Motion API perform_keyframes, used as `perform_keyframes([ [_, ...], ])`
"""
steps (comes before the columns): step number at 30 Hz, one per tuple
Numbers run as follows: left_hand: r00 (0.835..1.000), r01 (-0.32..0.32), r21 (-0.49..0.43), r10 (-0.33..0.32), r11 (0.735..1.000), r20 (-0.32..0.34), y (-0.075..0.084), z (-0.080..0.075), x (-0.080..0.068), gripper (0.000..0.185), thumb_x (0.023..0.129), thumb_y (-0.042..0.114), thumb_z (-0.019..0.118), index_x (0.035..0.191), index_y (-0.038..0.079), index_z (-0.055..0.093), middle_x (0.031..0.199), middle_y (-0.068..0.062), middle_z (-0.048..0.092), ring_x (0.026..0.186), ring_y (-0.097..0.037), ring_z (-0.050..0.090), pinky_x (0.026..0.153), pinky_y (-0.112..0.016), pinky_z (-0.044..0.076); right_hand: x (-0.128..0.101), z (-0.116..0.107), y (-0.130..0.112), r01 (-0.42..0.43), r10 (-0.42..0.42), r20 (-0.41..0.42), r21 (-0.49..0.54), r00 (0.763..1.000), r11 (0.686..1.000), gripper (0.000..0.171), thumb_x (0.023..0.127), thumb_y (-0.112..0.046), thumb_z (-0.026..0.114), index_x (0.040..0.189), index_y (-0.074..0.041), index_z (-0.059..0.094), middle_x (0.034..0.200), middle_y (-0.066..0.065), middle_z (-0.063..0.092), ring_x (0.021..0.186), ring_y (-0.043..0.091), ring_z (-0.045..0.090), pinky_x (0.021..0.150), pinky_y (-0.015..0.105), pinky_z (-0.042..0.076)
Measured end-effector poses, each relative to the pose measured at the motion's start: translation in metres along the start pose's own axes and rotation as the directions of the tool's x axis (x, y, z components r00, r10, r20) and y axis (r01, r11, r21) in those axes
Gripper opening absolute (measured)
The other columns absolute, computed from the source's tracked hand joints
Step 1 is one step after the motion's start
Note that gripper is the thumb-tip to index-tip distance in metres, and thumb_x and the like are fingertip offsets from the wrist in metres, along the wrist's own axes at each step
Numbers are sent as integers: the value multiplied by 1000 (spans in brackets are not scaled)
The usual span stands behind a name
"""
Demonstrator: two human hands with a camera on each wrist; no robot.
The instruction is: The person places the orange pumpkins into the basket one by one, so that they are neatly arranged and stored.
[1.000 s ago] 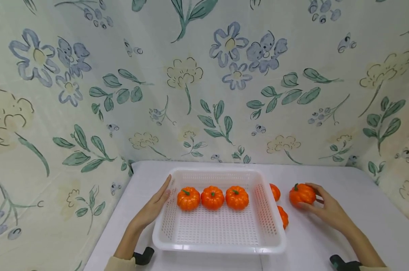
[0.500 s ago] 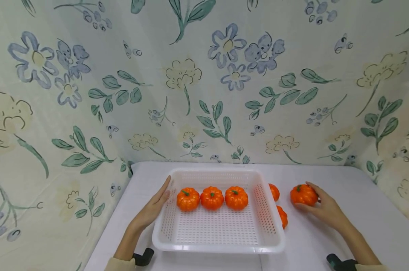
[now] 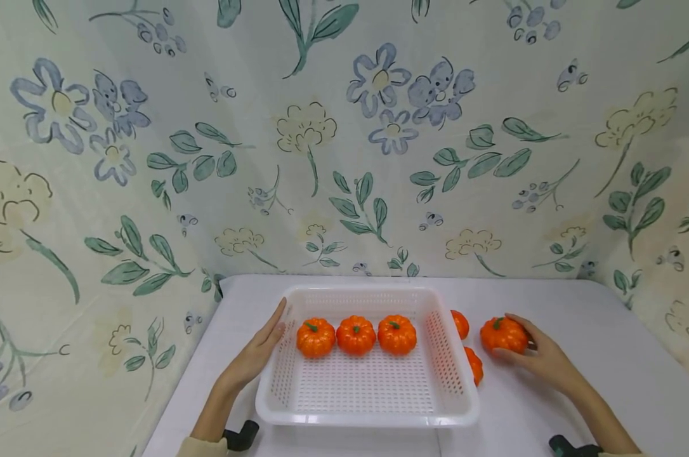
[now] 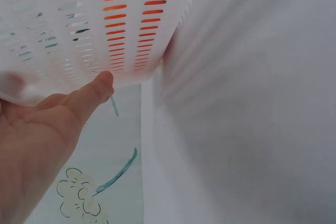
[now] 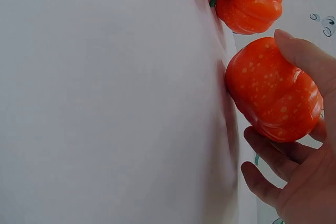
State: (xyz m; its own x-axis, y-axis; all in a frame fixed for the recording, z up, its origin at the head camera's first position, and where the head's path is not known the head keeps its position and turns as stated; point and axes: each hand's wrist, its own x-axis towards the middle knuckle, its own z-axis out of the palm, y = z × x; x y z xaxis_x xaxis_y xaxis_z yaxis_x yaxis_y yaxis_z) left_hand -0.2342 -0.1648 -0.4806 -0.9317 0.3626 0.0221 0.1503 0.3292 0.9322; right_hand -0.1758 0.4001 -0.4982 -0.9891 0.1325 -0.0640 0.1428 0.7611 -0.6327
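1. The right hand point(image 3: 541, 358) has its fingers and thumb curled round a small orange toy pumpkin point(image 3: 503, 335), which sits on the white table point(image 3: 596, 355) just right of the basket. The right wrist view shows the thumb over the top and fingers under its far side.
2. The pumpkin looks light, rigid and glossy, so likely a little slippery; its ribbed sides give the best hold, rather than the short green stem.
3. Two more pumpkins point(image 3: 474, 365) lie between it and the basket wall.
4. The left hand point(image 3: 255, 352) rests flat, fingers straight, against the left wall of the white slotted basket point(image 3: 447, 381), gripping nothing.
5. Inside the basket, three pumpkins point(image 3: 356, 334) sit in a row near its far side.
6. A floral cloth point(image 3: 321, 158) hangs behind.
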Motion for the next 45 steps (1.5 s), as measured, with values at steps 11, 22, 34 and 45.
perform_keyframes([
  [11,1000,6,-27,-5,1000,16,0,-5,1,60,113,35,37,167,34,12,176,-7,10,154,-46,31,100,-44,59,1,-2,9,-20,20,-3,-27,1000,999,105,89,-54,77,161,0,24,159,39,27,134,59,36,105,77,40],
  [22,1000,5,-30,-4,1000,24,-2,-3,1,59,114,31,34,167,34,8,176,-4,7,161,-36,14,126,-56,20,-1,-3,13,-14,14,14,15,1000,1000,107,90,-56,75,165,-4,18,162,38,25,140,59,31,107,81,33],
  [34,1000,12,-18,-11,1000,16,-3,-3,1,59,115,30,33,168,33,8,176,-4,8,161,-35,13,126,-55,18,11,-11,-3,60,-60,-18,22,998,998,94,92,-50,75,163,-8,29,161,36,30,137,59,33,103,79,40],
  [45,1000,5,-16,-5,1000,25,1,-2,2,59,115,30,33,168,30,7,176,-4,8,161,-34,12,126,-55,17,29,-43,-73,310,-306,-73,43,949,950,89,92,-38,78,162,-7,33,163,28,36,133,56,42,93,77,50],
])
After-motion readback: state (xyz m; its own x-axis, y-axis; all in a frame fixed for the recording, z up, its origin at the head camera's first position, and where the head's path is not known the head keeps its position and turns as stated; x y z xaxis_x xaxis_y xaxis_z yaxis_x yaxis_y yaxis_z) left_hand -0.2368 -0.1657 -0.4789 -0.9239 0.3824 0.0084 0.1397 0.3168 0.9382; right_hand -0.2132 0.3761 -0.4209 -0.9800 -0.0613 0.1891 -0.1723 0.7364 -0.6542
